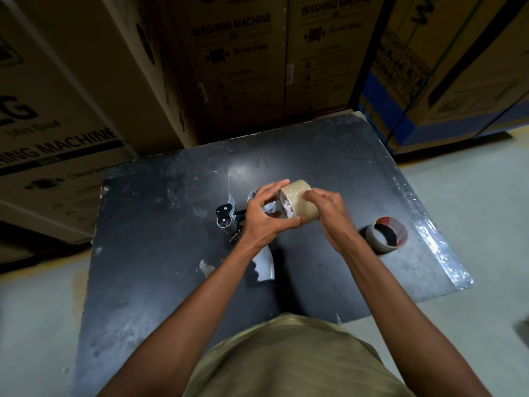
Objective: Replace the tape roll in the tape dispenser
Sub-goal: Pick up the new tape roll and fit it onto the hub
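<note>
A full roll of clear tan packing tape [299, 200] is being held above the grey hand-held tape dispenser [264, 267] lying on the scuffed black table [148, 224]. The left hand [264, 217] and right hand [326, 209] are both gripping its rim. Light and stiff, it is probably best held by the edges, away from the sticky end. A spent cardboard core [385, 234] is lying nearby.

A scuffed black table [160, 224] stands on pale concrete floor [472, 210] — behind it, stacked cardboard boxes [237, 67] printed "WASHING MACHINE", a blue-banded carton [429, 81] at their right
</note>
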Action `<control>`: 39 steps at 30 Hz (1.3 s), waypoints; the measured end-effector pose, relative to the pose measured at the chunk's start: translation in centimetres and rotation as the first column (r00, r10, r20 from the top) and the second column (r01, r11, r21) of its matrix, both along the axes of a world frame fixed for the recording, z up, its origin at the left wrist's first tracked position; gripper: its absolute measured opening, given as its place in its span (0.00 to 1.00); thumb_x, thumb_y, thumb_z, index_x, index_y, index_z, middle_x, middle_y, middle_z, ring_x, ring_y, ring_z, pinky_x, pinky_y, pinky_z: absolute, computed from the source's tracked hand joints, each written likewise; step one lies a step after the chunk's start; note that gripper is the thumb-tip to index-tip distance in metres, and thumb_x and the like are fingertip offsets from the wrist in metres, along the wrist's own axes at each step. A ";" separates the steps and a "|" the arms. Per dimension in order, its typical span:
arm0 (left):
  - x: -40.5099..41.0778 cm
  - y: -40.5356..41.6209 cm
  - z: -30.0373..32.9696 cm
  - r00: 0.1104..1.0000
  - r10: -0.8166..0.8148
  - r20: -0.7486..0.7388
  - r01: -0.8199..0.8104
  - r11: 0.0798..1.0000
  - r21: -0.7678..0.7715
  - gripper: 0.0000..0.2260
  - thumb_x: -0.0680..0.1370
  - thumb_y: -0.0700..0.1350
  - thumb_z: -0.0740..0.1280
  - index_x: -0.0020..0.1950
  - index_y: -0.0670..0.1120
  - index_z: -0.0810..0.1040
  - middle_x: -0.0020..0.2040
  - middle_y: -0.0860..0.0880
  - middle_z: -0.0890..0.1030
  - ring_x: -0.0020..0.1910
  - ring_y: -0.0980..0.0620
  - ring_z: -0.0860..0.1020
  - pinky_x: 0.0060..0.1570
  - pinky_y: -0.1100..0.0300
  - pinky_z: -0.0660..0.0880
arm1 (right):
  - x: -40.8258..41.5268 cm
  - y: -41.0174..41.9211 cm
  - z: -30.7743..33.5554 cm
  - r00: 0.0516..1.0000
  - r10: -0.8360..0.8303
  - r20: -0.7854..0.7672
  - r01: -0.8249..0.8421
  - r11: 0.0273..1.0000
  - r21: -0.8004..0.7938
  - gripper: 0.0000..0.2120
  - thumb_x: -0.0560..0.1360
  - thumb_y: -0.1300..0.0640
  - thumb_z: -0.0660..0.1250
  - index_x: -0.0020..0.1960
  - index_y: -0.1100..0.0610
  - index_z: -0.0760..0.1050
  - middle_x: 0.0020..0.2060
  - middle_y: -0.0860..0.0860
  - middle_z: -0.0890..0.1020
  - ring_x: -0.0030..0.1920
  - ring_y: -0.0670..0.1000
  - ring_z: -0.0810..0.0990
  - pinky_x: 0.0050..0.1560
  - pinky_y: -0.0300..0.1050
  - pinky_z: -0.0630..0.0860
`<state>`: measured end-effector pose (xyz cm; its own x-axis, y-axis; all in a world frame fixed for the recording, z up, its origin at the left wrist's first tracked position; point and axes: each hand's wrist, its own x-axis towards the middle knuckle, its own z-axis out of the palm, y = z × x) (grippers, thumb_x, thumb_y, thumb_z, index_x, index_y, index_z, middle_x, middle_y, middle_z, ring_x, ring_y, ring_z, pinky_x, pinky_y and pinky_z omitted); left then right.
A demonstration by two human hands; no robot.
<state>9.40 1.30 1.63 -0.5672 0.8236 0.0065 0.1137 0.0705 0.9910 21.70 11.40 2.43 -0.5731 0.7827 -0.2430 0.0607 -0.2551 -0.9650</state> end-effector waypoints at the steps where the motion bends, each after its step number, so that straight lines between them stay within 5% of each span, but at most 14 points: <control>1: 0.1 0.0 0.0 1.000 -0.004 -0.018 0.004 1.000 0.006 0.37 0.59 0.37 0.84 0.67 0.47 0.78 0.64 0.47 0.77 0.60 0.55 0.78 0.58 0.67 0.74 | 0.0 -0.2 -0.1 1.000 -0.019 -0.012 0.019 1.000 0.019 0.15 0.74 0.53 0.68 0.43 0.67 0.82 0.37 0.61 0.81 0.40 0.57 0.77 0.45 0.53 0.71; 5: 0.8 0.1 0.1 0.997 -0.008 -0.083 0.010 1.000 0.025 0.37 0.59 0.38 0.85 0.67 0.46 0.78 0.63 0.48 0.77 0.61 0.53 0.79 0.58 0.64 0.76 | 0.0 -0.7 -0.3 0.998 -0.030 -0.062 0.036 0.994 0.106 0.18 0.79 0.49 0.69 0.47 0.66 0.83 0.42 0.72 0.83 0.40 0.57 0.80 0.44 0.55 0.75; 9: 1.5 0.1 0.0 0.999 -0.004 -0.040 0.005 1.000 0.031 0.38 0.58 0.41 0.85 0.68 0.49 0.78 0.64 0.51 0.76 0.63 0.51 0.77 0.55 0.46 0.82 | -0.4 -0.9 0.2 0.993 -0.109 -0.038 0.113 0.985 0.131 0.18 0.79 0.48 0.69 0.44 0.63 0.85 0.40 0.68 0.85 0.38 0.57 0.83 0.43 0.55 0.78; 14: 0.9 0.1 -0.4 1.000 0.012 0.008 -0.012 1.000 0.024 0.40 0.60 0.35 0.84 0.70 0.46 0.76 0.63 0.48 0.76 0.64 0.51 0.77 0.51 0.58 0.82 | -0.2 -0.4 0.5 0.997 -0.077 -0.011 0.077 0.997 -0.018 0.26 0.79 0.39 0.66 0.48 0.63 0.85 0.44 0.66 0.86 0.42 0.58 0.85 0.45 0.52 0.80; 18: 0.2 0.1 -1.0 0.998 0.013 0.054 -0.013 1.000 -0.005 0.43 0.59 0.37 0.85 0.73 0.45 0.73 0.64 0.46 0.77 0.66 0.50 0.77 0.56 0.52 0.81 | 0.2 -0.2 0.1 0.999 0.002 -0.032 -0.003 1.000 -0.028 0.08 0.73 0.59 0.68 0.46 0.60 0.85 0.40 0.58 0.86 0.41 0.55 0.82 0.43 0.47 0.77; 20: 0.3 0.0 -1.0 0.997 0.009 0.071 -0.009 1.000 -0.006 0.43 0.59 0.36 0.84 0.73 0.45 0.73 0.64 0.44 0.78 0.67 0.49 0.77 0.55 0.52 0.82 | 0.1 -0.6 0.1 0.999 -0.005 -0.034 0.004 1.000 -0.012 0.07 0.76 0.65 0.67 0.48 0.61 0.85 0.40 0.57 0.86 0.40 0.54 0.82 0.42 0.45 0.77; 32: 1.3 -0.3 -1.1 1.000 0.005 0.014 -0.005 0.999 0.035 0.40 0.60 0.36 0.84 0.69 0.43 0.75 0.65 0.47 0.76 0.66 0.49 0.76 0.56 0.49 0.82 | -0.8 -2.0 0.1 0.983 -0.182 -0.025 0.183 0.982 0.044 0.11 0.72 0.52 0.72 0.41 0.60 0.86 0.35 0.62 0.86 0.34 0.53 0.82 0.38 0.49 0.78; 37: 0.6 -0.7 -1.2 1.000 0.010 0.013 -0.010 1.000 0.028 0.40 0.59 0.38 0.84 0.69 0.47 0.75 0.65 0.46 0.75 0.67 0.47 0.75 0.56 0.47 0.81 | -0.7 -0.9 0.0 0.997 -0.067 0.031 0.067 0.998 0.001 0.30 0.74 0.36 0.69 0.46 0.65 0.84 0.42 0.70 0.84 0.39 0.57 0.82 0.44 0.52 0.76; 39: 0.1 -1.0 -1.2 1.000 0.010 0.015 -0.011 0.999 0.030 0.40 0.59 0.38 0.85 0.69 0.47 0.75 0.64 0.47 0.76 0.67 0.47 0.75 0.56 0.46 0.81 | -0.5 -0.2 0.0 1.000 -0.005 0.012 0.006 0.997 -0.078 0.29 0.73 0.35 0.67 0.46 0.63 0.84 0.43 0.66 0.84 0.43 0.59 0.81 0.48 0.55 0.74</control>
